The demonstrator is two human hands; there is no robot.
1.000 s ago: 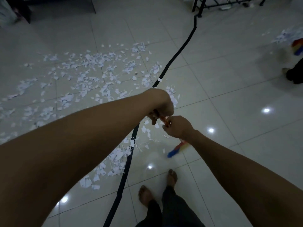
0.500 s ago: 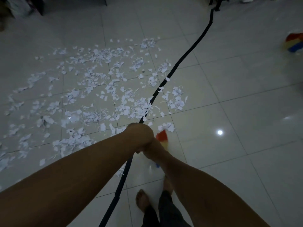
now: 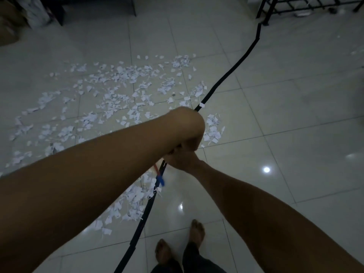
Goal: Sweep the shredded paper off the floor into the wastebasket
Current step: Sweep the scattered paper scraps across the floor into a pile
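White shredded paper lies scattered over the pale tiled floor on the left and middle, with a denser heap just under my left forearm. My left hand is a fist stacked right above my right hand. Both grip the thin handle of a coloured broom, which they mostly hide. Only a red and blue piece of the broom shows below my hands, beside the heap. No wastebasket is in view.
A black strip runs across the floor from the far right, under my hands, to the bottom edge. My bare feet stand just right of it. Dark furniture legs stand far left, and a black metal rack far right.
My hands have drawn together, one over the other, on the handle. The broom end has swung from the right of my hands to below them, by the black strip.
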